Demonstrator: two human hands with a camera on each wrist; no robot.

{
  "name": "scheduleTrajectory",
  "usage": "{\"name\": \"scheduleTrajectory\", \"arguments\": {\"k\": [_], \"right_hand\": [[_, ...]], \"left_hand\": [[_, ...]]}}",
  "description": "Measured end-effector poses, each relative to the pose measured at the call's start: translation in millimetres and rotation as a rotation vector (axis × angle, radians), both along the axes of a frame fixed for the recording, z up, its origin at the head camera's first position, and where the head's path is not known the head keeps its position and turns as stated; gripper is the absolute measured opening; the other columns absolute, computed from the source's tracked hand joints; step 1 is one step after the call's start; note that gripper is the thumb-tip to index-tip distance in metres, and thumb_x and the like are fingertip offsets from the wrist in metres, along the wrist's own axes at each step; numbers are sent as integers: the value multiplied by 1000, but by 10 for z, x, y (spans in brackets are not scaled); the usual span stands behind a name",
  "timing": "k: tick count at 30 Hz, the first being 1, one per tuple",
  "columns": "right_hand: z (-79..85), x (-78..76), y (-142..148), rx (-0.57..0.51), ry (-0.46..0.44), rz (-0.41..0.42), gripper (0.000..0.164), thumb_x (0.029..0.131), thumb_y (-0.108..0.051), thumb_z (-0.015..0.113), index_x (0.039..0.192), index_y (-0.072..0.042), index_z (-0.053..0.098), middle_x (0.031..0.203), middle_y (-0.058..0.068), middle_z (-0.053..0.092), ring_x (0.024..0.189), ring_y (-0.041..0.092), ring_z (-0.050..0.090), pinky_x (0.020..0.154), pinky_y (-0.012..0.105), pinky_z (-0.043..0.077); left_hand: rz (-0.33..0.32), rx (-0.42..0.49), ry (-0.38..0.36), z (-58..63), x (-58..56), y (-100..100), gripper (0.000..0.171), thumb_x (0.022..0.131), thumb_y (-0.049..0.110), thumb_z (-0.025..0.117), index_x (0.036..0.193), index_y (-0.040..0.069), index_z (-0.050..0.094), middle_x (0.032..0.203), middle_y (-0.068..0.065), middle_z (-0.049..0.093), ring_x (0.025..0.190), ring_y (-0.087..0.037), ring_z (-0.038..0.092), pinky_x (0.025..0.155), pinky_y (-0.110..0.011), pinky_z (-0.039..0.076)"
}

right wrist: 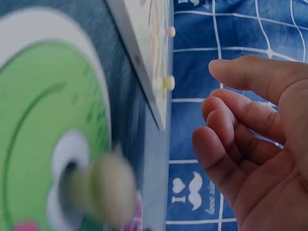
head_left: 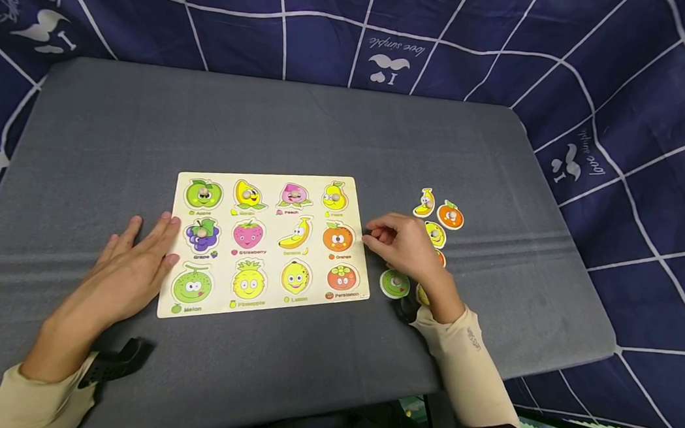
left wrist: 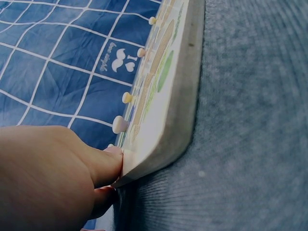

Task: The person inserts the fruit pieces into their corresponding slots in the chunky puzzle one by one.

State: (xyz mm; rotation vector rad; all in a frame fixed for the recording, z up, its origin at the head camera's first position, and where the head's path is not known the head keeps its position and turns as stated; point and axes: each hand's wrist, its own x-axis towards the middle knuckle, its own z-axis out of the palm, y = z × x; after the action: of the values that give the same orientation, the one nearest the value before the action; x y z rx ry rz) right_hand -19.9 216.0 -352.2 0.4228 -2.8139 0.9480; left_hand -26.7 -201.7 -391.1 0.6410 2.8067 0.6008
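Observation:
A pale wooden fruit puzzle board (head_left: 269, 255) lies in front of me. Apple (head_left: 203, 196), mango, peach, pear and grape pieces with small knobs sit in it; strawberry, melon and other pictures show without a clear knob. My left hand (head_left: 129, 279) lies flat with straight fingers along the board's left edge; its thumb (left wrist: 108, 166) touches a corner in the left wrist view. Just beyond the right edge, my right hand (head_left: 405, 244) hovers with loosely curled fingers (right wrist: 226, 125), holding nothing. Near its wrist lies a loose green melon piece (head_left: 394, 284).
Loose knobbed pieces lie right of the board: a banana (head_left: 424, 202), an orange (head_left: 450, 215), a lemon (head_left: 435, 234) and others partly hidden by my right hand and wrist. Grey cloth (head_left: 300, 133) covers the table. A blue checked curtain (head_left: 318, 36) hangs around it.

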Motion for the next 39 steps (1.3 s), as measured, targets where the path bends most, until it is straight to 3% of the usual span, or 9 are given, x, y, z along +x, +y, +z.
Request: {"name": "scheduleTrajectory", "arguments": {"k": [23,39], "right_hand": [[-54,255,468,39,-84,-171,13,74,-15,76,80,-6,70,64,-4,62,54,7,54,49,19,43],[-110,283,606,92,-110,-168,7,76,-11,74,79,-5,71,61,-4,61,53,6,54,49,17,42]], "left_hand": [[-5,1,0,0,-14,1,57,100,22,36,147,8,8,151,-16,6,132,-48,-8,100,-63,-7],[-6,-4,0,-6,-16,-4,57,100,21,37,147,7,8,151,-15,6,132,-48,-8,100,-64,-6]]}}
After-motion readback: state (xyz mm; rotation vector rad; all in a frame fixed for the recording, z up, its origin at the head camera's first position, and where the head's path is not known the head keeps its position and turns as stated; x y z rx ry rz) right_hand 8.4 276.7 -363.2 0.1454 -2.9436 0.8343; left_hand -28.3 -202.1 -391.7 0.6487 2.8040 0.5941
